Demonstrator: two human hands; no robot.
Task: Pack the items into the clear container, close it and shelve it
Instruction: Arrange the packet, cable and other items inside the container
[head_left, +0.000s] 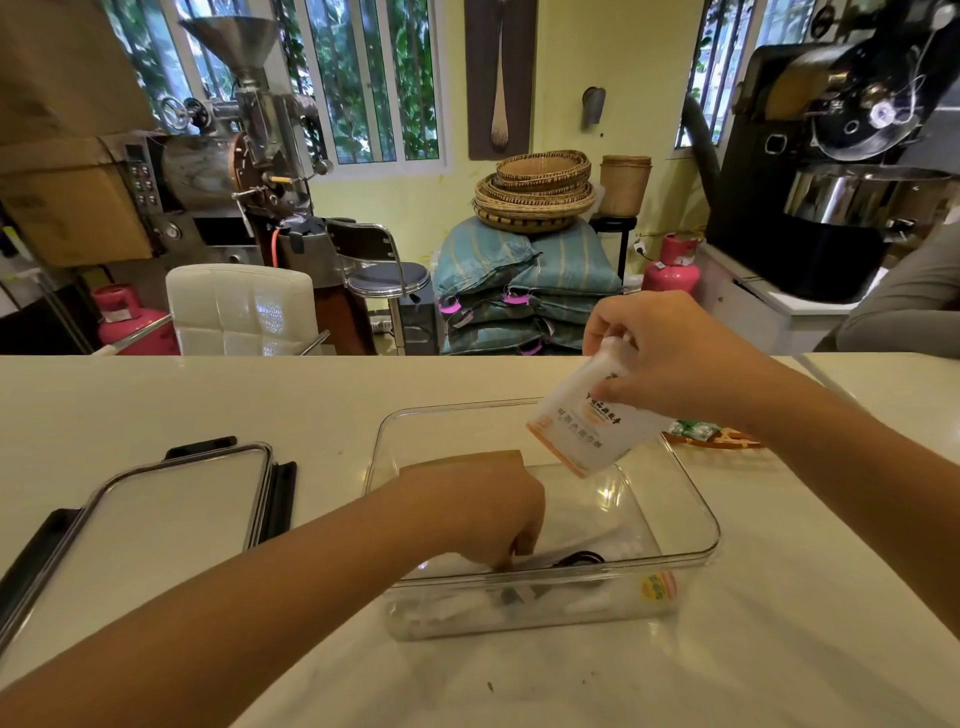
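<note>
Nearest the camera, the person's left forearm crosses the white counter (779, 649) from the lower left, and the left hand (483, 506) reaches down inside the clear container (696, 499). Its fingers curl downward toward the container's floor, pinched on or pressing something small among the contents; what exactly they hold is blurred by the plastic wall, so it cannot be told for sure. On the container's floor lie a dark coiled thing (579, 560), possibly a cable or band, and some pale white items near the front wall. A brown cardboard piece (467, 460) stands or leans in the container just behind the left hand. A yellow and red sticker (658, 586) shows on the container's front right wall.

Above the container's far right corner, the right hand (680, 358) grips a white packet (587, 423) with orange trim and printed characters, closed around its upper end. The packet hangs tilted, lower end over the open container, not touching the floor.

Left of the container, well apart from it, the clear lid (171, 514) with black clasps lies flat on the counter. Behind the right wrist, a green and orange wrapped item (706, 434) rests on the counter just beside the container's far right edge.
</note>
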